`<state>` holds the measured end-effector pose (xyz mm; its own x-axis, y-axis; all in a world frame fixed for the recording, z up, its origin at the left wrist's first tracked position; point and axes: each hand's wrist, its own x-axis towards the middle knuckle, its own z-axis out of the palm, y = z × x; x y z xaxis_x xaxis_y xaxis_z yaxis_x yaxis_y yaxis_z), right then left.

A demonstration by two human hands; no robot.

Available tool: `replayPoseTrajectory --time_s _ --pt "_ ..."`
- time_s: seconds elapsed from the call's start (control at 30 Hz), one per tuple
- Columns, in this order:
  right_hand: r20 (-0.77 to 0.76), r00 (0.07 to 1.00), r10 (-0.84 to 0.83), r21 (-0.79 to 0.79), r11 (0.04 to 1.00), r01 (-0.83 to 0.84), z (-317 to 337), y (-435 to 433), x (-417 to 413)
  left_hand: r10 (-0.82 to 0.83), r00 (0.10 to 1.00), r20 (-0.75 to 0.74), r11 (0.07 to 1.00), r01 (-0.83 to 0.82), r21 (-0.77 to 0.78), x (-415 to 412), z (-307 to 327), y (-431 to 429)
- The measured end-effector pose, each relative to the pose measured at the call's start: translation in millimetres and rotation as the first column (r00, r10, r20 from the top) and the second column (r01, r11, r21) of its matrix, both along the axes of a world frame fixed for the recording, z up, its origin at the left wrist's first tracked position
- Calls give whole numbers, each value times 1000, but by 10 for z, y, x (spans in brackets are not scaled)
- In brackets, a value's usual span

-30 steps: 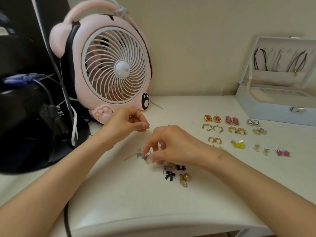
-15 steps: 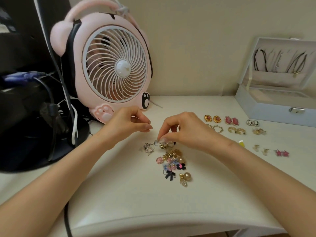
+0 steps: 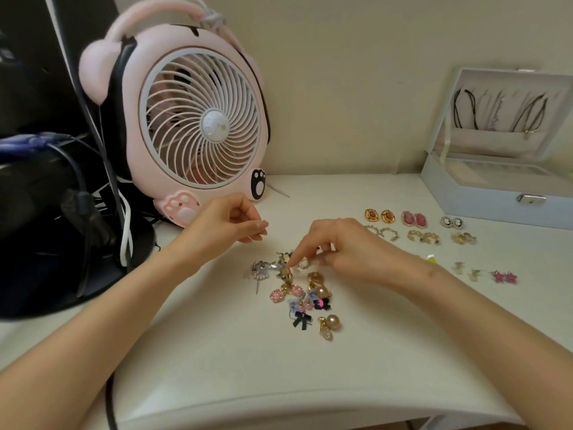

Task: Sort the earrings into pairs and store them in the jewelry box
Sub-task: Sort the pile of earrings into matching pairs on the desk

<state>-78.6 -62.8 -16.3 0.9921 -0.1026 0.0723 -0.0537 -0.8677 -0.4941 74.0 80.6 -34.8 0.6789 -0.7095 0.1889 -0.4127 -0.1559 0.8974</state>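
Observation:
A heap of mixed earrings (image 3: pixel 299 294) lies mid-table: pink glittery ones, black bows, gold pearls, silver pieces. My right hand (image 3: pixel 344 248) reaches into the heap's top edge, its thumb and forefinger pinching a small pale earring (image 3: pixel 303 262). My left hand (image 3: pixel 228 221) hovers just left of it above the table, fingers curled, thumb against fingertips as on something tiny that I can barely see. Sorted pairs (image 3: pixel 414 219) lie in rows to the right. The pale blue jewelry box (image 3: pixel 483 197) stands open at the far right, with necklaces hanging in its lid.
A pink cat-shaped desk fan (image 3: pixel 198 125) stands at the back left, close behind my left hand. A black monitor stand (image 3: pixel 55 274) with cables fills the left side. The table's rounded front edge (image 3: pixel 279 411) runs along the bottom.
My right hand has moved from the heap's left side to its top and now pinches there. A silver earring lies left of the heap. My left hand has hardly moved.

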Motion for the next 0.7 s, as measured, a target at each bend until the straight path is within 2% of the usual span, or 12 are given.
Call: replayPoseTrajectory --time_s 0.13,0.3,0.47,0.6,0.7 --pt "29 999 -45 -4 999 46 65 -95 -39 10 1000 23 1000 -10 7 -33 7 -4" --pt "-115 993 -23 -32 999 20 42 -80 -91 -6 998 58 1000 5 16 -60 12 1" --pt "-33 999 -16 26 1000 17 15 -93 -96 -70 997 30 997 70 -11 -24 13 14" --pt "-87 996 33 56 998 -29 27 -83 -137 -85 995 53 996 85 0 -28 3 4" --pt "-47 999 12 40 999 -11 -63 -28 -81 -98 993 72 995 97 18 -39 0 4"
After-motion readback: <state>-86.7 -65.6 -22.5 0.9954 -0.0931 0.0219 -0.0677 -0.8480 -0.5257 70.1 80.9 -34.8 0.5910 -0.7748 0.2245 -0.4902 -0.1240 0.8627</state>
